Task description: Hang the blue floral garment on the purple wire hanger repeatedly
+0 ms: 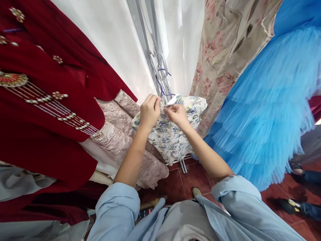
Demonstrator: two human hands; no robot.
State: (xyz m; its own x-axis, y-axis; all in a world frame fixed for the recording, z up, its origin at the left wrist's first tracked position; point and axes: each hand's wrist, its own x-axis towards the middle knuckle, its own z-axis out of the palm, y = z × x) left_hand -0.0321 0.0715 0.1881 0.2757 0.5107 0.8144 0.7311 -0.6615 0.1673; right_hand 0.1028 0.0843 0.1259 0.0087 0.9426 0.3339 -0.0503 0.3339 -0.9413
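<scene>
A white dress with a blue and yellow floral print (pixel 173 140) hangs in front of me on a purple hanger (pixel 160 83). My left hand (pixel 150 112) is closed at the left side of its neckline, thumb and fingers pinched together. Close beside it, my right hand (pixel 177 114) pinches the right side of the collar edge. Both hands are just below the hanger's hook, a small gap apart. Whatever small fastening may lie between the fingertips is too small to make out.
A dark red velvet garment with beaded trim (pixel 50 117) and a pink brocade garment (pixel 117 134) hang at left. At right hang a beige floral garment (pixel 215 67) and a tiered blue tulle dress (pixel 265 110). A metal rack (pixel 147 36) rises ahead. Another person's shoe (pixel 288 205) is at lower right.
</scene>
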